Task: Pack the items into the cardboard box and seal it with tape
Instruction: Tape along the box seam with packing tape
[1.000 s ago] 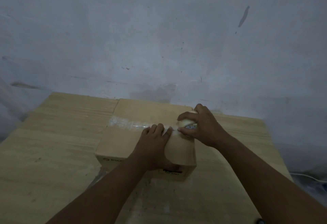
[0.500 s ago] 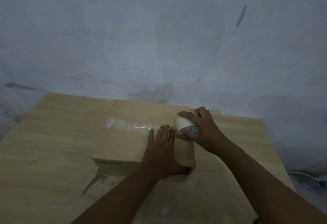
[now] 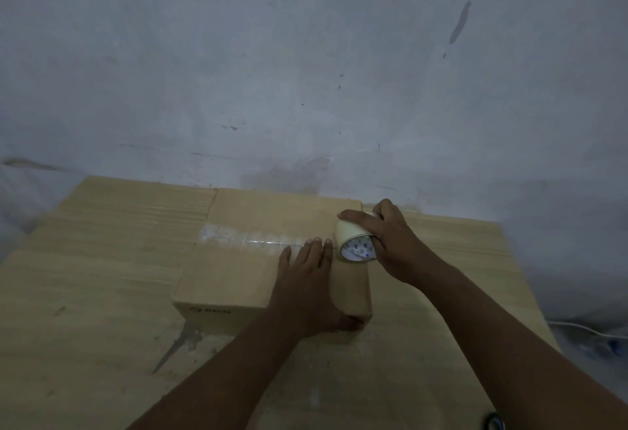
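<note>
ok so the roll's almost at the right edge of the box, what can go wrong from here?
1. The cream tape roll, held in the right hand, sits near the brown cardboard box's right edge. Pulled past it unsupported, the strip may twist or stick to itself.
2. The left hand presses flat just behind the roll. The shiny clear tape strip already looks wrinkled, so more creases could get trapped.

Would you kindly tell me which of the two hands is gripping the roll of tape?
The right hand, curled round the cream tape roll; the left hand lies flat on the brown cardboard box.
</note>
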Tool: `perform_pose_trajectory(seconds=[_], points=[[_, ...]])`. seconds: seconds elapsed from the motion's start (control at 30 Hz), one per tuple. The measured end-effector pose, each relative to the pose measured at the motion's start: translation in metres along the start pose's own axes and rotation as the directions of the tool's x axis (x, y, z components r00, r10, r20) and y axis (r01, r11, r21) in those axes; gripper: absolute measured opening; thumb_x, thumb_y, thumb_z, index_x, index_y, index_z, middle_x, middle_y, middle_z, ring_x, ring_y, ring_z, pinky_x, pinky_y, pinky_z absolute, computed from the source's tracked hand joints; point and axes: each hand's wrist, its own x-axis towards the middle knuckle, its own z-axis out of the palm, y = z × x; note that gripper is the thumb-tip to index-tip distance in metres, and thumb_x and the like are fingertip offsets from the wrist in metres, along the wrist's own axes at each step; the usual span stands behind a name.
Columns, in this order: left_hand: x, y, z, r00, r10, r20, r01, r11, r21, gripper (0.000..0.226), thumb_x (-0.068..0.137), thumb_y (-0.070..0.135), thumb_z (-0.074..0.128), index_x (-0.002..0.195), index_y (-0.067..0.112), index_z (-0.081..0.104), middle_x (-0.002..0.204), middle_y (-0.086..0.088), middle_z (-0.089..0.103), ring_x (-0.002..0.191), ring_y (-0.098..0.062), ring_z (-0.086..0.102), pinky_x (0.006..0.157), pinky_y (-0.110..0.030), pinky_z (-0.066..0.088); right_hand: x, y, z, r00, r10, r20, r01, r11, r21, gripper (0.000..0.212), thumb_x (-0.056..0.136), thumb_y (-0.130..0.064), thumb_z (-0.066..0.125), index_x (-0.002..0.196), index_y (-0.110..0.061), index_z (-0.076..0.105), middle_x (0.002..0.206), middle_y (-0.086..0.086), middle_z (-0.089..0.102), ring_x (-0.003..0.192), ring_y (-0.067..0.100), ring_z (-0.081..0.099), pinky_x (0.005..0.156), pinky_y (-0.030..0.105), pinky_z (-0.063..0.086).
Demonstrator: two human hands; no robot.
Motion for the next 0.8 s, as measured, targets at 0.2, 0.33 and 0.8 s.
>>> perform_pose_trajectory(seconds=[0.2, 0.33, 0.8], points=[[-0.001, -0.001, 0.0, 1.0, 0.008, -0.007, -0.008, 1.0, 0.015, 0.138, 0.049, 0.097, 0.03, 0.154, 0.009, 0.009, 0.16, -0.012, 0.014, 0.146, -0.026, 0.016, 0.117, -0.054, 0.011, 0.003, 0.0, -0.004, 1.0, -0.026, 0.006, 0.026, 1.0, 0.013, 0.079, 0.072, -0.051, 0.012, 0.136, -0.025, 0.051, 0.098, 0.007, 0.028, 0.094, 0.016, 0.029, 0.073, 0.004, 0.031], [-0.001, -0.001, -0.001, 1.0, 0.004, 0.01, -0.004, 1.0, 0.011, 0.137, 0.051, 0.097, 0.034, 0.154, 0.01, 0.006, 0.16, -0.01, 0.01, 0.147, -0.025, 0.011, 0.118, -0.053, 0.009, 0.004, 0.013, -0.01, 0.999, -0.023, -0.023, 0.022, 0.999, -0.042, 0.058, 0.083, -0.036, 0.029, 0.125, -0.016, 0.062, 0.094, 0.01, 0.033, 0.091, 0.02, 0.033, 0.068, 0.012, 0.028], [0.004, 0.006, -0.011, 0.994, 0.014, 0.111, -0.021, 0.998, 0.063, 0.133, 0.055, 0.092, 0.049, 0.153, 0.024, -0.01, 0.159, -0.012, 0.006, 0.147, -0.03, 0.006, 0.114, -0.061, 0.009, -0.017, 0.046, -0.001, 0.999, 0.045, -0.015, -0.047, 0.987, -0.152, 0.054, 0.074, -0.014, 0.04, 0.121, -0.02, 0.066, 0.089, 0.008, 0.035, 0.085, 0.022, 0.036, 0.067, 0.031, 0.034]])
